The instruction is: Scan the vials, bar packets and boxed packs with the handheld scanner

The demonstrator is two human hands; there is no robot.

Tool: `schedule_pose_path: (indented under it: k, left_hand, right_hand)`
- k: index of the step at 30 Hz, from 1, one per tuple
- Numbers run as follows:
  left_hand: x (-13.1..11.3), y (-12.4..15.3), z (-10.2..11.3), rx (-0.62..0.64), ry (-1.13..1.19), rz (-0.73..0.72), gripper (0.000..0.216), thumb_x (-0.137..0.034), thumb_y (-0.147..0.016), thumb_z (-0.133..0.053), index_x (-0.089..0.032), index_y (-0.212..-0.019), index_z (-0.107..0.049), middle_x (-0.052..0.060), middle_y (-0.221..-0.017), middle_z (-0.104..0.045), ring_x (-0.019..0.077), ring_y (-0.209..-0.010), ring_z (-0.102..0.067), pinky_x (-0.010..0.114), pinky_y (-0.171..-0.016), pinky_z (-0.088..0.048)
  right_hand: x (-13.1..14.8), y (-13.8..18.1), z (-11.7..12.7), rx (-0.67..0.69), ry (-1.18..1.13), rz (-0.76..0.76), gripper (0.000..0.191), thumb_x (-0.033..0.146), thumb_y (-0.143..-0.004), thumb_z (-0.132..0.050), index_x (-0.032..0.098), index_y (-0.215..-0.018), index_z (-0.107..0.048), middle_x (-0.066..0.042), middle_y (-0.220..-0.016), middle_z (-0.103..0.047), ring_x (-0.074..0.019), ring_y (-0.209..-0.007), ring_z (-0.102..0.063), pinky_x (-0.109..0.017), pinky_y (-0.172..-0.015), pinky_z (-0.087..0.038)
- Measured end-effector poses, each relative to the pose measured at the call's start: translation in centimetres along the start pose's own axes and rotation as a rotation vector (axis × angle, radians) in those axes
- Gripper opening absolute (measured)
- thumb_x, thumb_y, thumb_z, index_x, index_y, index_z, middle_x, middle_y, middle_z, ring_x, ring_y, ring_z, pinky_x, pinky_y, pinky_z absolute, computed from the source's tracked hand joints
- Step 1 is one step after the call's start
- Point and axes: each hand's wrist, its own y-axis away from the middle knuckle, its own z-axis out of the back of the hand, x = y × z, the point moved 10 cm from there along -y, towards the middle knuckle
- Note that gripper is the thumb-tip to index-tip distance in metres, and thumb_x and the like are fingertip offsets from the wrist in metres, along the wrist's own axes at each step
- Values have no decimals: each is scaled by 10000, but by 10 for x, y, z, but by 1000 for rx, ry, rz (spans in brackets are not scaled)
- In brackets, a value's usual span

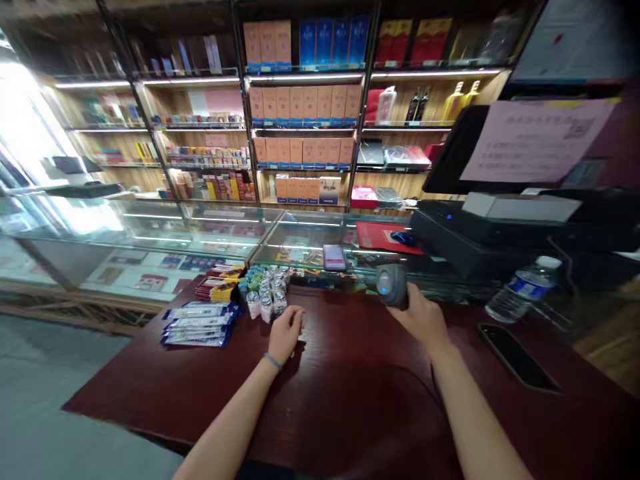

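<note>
Lit shelves (307, 79) back a dark-red worktop (340, 380), where a person's right hand (424, 319) wraps a handheld scanner (393, 285); left of it, the left hand (285, 333) half-curls near small jars (266, 305), any contents hidden.

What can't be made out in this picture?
Head view: most of the grip of the dark grey rounded handheld scanner, hidden by the right hand.
Head view: whether the left hand holds anything; its own back hides the palm.
Head view: wording on the pale rectangular paper sheet, blurred.
Head view: contents of the small clear jars with silvery lids, too small.
</note>
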Motion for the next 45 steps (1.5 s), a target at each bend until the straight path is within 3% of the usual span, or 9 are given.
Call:
schedule_pose_path:
  k: [4, 7, 11, 17, 21, 26, 32, 39, 45]
  left_hand:
    - [-3, 1, 1, -7, -2, -13, 346, -509, -970, -501, -209, -953, -672, -24, -652, -600, 147, -570, -585, 264, -595, -441]
    - [-1, 2, 1, -11, 12, -6, 327, -497, -968, -512, -214, -950, -674, -21, -647, -605, 152, -568, -585, 265, -590, -439]
    - [-2, 0, 6, -30, 12, -38, 280, -466, -965, -547, -228, -965, -694, -13, -659, -620, 155, -559, -582, 271, -590, -442]
    - [-47, -1, 90, -461, -234, -333, 231, -381, -961, -597, -214, -1087, -695, 41, -846, -656, 185, -744, -611, 316, -743, -505]
    - [-58, -11, 127, -462, -408, -398, 276, -372, -945, -641, -200, -1158, -680, 86, -1025, -641, 217, -877, -611, 357, -827, -528]
    - [-43, -13, 118, -292, -778, -341, 436, -406, -888, -723, -221, -1281, -690, 135, -1158, -610, 310, -1094, -582, 456, -995, -478]
    - [-36, -4, 104, -304, -1003, -226, 421, -454, -855, -758, -265, -1232, -747, 158, -1197, -589, 353, -1080, -547, 498, -955, -455]
    - [-37, -3, 105, -263, -670, -328, 286, -412, -884, -725, -219, -1095, -724, 119, -1072, -667, 299, -1035, -616, 459, -963, -488]
    - [-21, -1, 129, -461, 160, -158, 470, -579, -903, -654, -234, -1219, -611, 63, -1056, -686, 196, -842, -679, 346, -740, -594]
  right_hand:
    - [15, 22, 8, -103, 14, -65, 283, 308, -918, -538, 139, -1128, -624, -106, -835, -730, -242, -695, -698, -306, -650, -494]
    - [43, 26, 1, 19, -47, -38, 373, 276, -888, -589, 175, -1246, -616, -126, -1082, -752, -267, -873, -731, -331, -774, -530]
    - [57, 31, -13, 188, -179, -172, 458, 317, -886, -600, 223, -1334, -604, -73, -1025, -764, -266, -823, -752, -312, -654, -529]
    - [41, 51, -31, 368, -550, -352, 443, 374, -832, -622, 237, -1254, -634, -68, -1000, -805, -308, -896, -781, -338, -721, -580]
    - [32, 70, -33, 477, -692, -385, 427, 373, -802, -635, 217, -1198, -666, -65, -944, -810, -280, -859, -782, -309, -727, -577]
    - [27, 83, -30, 480, -766, -456, 491, 387, -792, -660, 195, -1243, -691, -77, -997, -813, -274, -903, -776, -315, -797, -581]
    - [29, 88, -37, 511, -784, -452, 541, 394, -771, -693, 190, -1273, -697, -86, -1024, -819, -290, -932, -778, -328, -794, -589]
    - [29, 86, -38, 501, -754, -434, 492, 403, -785, -665, 199, -1231, -711, -93, -1028, -818, -306, -955, -780, -338, -779, -582]
    - [25, 84, -32, 459, -714, -455, 445, 403, -778, -650, 206, -1172, -715, -84, -964, -817, -299, -912, -783, -317, -733, -568]
